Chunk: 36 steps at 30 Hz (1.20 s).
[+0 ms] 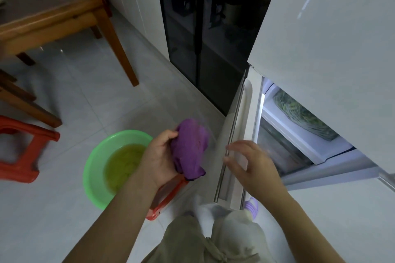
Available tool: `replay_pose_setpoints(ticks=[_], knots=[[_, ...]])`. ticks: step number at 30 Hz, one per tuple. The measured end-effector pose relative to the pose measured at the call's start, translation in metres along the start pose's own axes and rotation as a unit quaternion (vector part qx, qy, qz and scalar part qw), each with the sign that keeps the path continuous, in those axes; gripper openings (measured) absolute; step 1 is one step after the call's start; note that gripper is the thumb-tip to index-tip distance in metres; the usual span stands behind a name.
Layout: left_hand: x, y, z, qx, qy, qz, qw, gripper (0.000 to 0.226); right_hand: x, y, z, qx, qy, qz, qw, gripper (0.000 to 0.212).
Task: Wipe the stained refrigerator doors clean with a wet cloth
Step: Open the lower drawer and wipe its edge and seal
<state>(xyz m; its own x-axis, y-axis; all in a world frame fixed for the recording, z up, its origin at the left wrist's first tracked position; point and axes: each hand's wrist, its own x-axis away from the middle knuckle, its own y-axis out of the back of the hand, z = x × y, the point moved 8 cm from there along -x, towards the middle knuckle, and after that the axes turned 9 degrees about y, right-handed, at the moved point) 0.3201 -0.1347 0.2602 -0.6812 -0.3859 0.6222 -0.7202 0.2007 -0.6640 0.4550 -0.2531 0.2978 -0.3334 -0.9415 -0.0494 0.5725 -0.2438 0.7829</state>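
Observation:
My left hand (159, 156) grips a bunched purple cloth (189, 149) above the floor, just right of a green basin. My right hand (250, 164) hovers with fingers spread and loosely bent beside the inner edge of the open lower refrigerator door (233, 151); it holds nothing and looks blurred. The white upper refrigerator door (324, 49) fills the right side. Behind the open door the lit compartment (299, 126) shows a drawer with greens inside.
A green basin (96, 168) with yellowish water sits on the tiled floor at lower left. A red plastic stool (25, 151) and a wooden table (64, 21) stand to the left. A dark glass-fronted cabinet (203, 38) stands behind. My knees are at the bottom.

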Motion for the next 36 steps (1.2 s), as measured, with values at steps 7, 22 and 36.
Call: replay_pose_setpoints(ticks=[7, 22, 36], knots=[[0.006, 0.091, 0.002, 0.087, -0.034, -0.138, 0.986, 0.032, 0.02, -0.042, 0.005, 0.247, 0.1, 0.128, 0.955, 0.033], [0.006, 0.072, 0.037, 0.14, -0.048, -0.101, 0.984, 0.073, 0.075, 0.009, -0.09, 0.365, -0.116, 0.216, 0.898, 0.059], [-0.03, -0.106, 0.147, -0.053, 0.163, 0.019, 0.985, 0.032, 0.094, 0.017, -0.103, -0.375, -0.272, -0.033, 0.886, 0.046]])
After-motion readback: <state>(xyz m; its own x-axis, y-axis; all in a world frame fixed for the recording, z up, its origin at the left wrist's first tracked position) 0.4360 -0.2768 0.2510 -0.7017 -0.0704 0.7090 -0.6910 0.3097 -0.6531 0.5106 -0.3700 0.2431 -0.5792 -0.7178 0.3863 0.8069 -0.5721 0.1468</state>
